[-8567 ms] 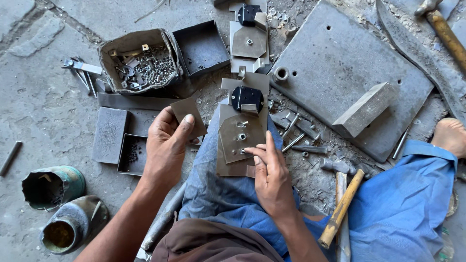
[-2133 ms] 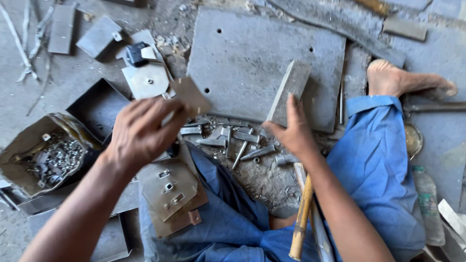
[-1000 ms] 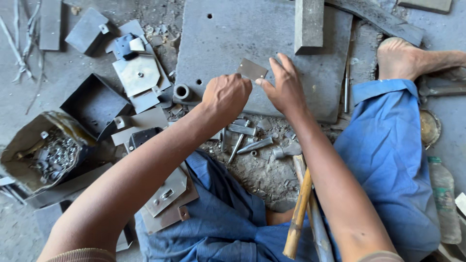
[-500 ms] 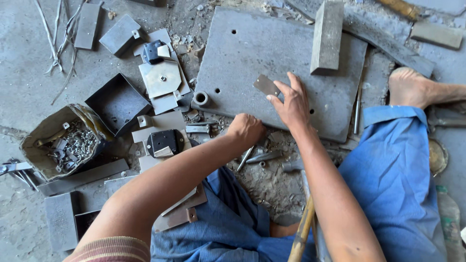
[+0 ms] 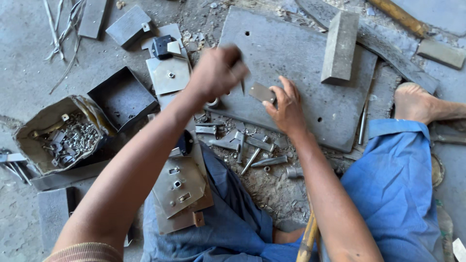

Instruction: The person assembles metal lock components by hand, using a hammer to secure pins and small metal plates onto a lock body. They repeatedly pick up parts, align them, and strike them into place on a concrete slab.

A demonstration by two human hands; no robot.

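Note:
My left hand (image 5: 216,73) is raised over the near left part of the large grey steel plate (image 5: 291,43), blurred, fingers closed around a thin metal punch (image 5: 241,86) pointing down. My right hand (image 5: 287,106) rests on the plate and pinches a small flat metal piece (image 5: 262,93) against it. The punch tip hangs just left of that piece. A stack of slotted metal plates (image 5: 178,187) lies on my lap.
A rectangular steel block (image 5: 340,46) stands on the big plate. Loose punches and bolts (image 5: 250,145) litter the ground before my knees. A torn box of small parts (image 5: 58,136) and an open metal tray (image 5: 121,97) sit left. A wooden hammer handle (image 5: 308,240) and a bare foot (image 5: 417,102) are right.
My left hand rose from the loose tools on the ground to the steel plate, now holding a thin punch. My right hand stayed on the small metal piece.

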